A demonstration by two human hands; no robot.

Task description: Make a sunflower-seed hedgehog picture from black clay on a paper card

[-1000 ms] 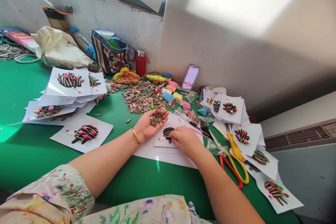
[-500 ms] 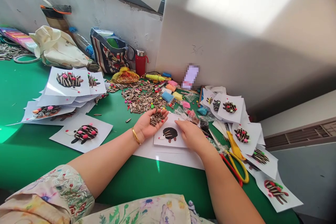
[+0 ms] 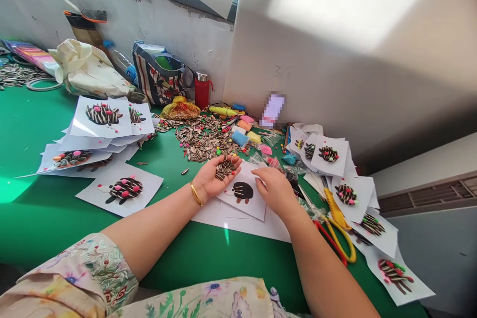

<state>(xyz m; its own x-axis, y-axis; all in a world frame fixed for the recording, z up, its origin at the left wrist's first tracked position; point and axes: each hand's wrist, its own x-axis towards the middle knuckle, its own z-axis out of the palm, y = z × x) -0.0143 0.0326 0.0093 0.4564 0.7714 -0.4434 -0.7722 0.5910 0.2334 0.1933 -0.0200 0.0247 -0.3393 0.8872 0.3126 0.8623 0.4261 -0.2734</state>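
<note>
My left hand [image 3: 213, 179] is cupped palm-up, with a heap of striped sunflower seeds [image 3: 224, 168] lying in the palm and on the fingers. Beside it is a white card [image 3: 257, 211] bearing a hedgehog [image 3: 242, 190] with a dark body, brown feet and a small red nose; a few seeds are set in its back. My right hand [image 3: 276, 191] hovers at the card's right side, thumb and forefinger apart with nothing visible between them. Beneath the card is a larger white sheet [image 3: 231, 224]. A pile of loose sunflower seeds [image 3: 201, 139] spreads behind my left hand.
Stacked hedgehog cards [image 3: 100, 119] lie on the left, and more cards [image 3: 330, 156] on the right. Scissors [image 3: 345, 241] and a yellow cutter [image 3: 335, 211] rest right of my right hand. Behind are clay packets [image 3: 240, 138], a red flask [image 3: 201, 90] and a striped bag [image 3: 158, 74].
The card has turned slightly clockwise on the sheet. My right hand has come off its edge, and the fingers have parted. My left hand still holds the seeds.
</note>
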